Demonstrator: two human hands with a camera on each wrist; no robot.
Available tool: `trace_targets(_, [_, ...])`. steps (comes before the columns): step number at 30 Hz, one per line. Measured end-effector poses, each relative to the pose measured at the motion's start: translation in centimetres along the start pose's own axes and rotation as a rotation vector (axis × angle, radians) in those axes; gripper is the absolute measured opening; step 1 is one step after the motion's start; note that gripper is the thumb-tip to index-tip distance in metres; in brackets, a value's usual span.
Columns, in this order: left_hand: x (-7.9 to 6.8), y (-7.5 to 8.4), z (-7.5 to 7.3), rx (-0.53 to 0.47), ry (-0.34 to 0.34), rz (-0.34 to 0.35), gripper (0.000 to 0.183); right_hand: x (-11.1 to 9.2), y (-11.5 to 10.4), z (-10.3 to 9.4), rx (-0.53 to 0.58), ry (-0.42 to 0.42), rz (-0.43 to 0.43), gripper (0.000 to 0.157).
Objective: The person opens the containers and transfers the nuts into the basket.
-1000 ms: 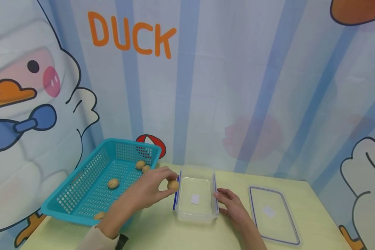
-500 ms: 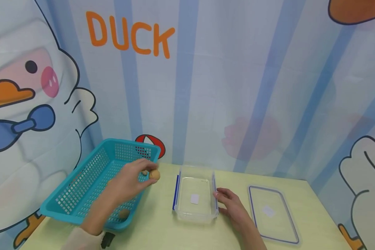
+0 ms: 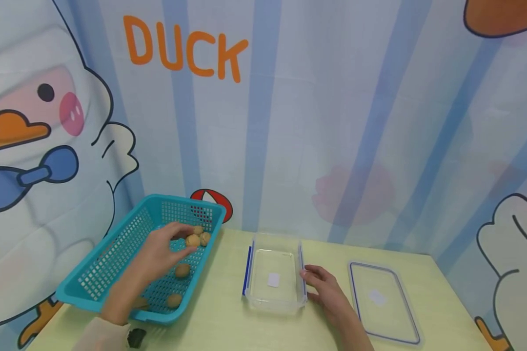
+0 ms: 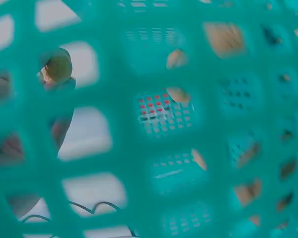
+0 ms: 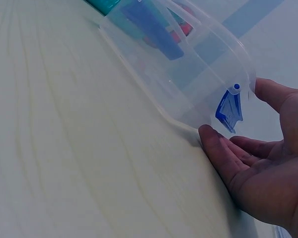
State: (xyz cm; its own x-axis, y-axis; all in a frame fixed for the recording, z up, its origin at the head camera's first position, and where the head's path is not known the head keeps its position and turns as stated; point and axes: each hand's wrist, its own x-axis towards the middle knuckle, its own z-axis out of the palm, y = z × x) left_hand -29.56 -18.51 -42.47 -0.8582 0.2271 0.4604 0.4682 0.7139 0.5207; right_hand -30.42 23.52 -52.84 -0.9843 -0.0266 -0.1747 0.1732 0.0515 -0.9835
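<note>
My left hand pinches a walnut between thumb and fingers, over the right part of the turquoise basket. In the left wrist view, that pinched walnut shows through the holes of the basket wall. Several other walnuts lie in the basket, some partly behind the hand and forearm. Near the middle of the table stands a clear plastic box, lidless, a white label inside it. My right hand touches its right side, thumb and fingers fairly straight around the blue clip.
The box's clear lid, with a blue seal, lies flat at the right of the pale yellow table. Behind stands a striped curtain printed with ducks. The table's right edge lies beyond the lid.
My left hand has carried the walnut leftward from the box's left rim to over the basket. The right hand and the box stay where they were.
</note>
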Motion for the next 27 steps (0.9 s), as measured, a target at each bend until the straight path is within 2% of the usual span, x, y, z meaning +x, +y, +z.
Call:
trace_targets(9, [-0.5,-2.5,-0.3,0.012,-0.023,-0.093,0.041,-0.1,0.1,-0.1,0.005,-0.010,-0.004,0.065])
trace_targets(16, [-0.6,-3.3,-0.1,0.025,-0.064,-0.160,0.040,0.0,0.0,-0.2,-0.001,0.002,-0.004,0.063])
trace_targets(27, [-0.8,-4.2,0.1,0.052,-0.086,-0.191,0.041,-0.1,0.0,0.0,-0.003,0.001,-0.010,0.062])
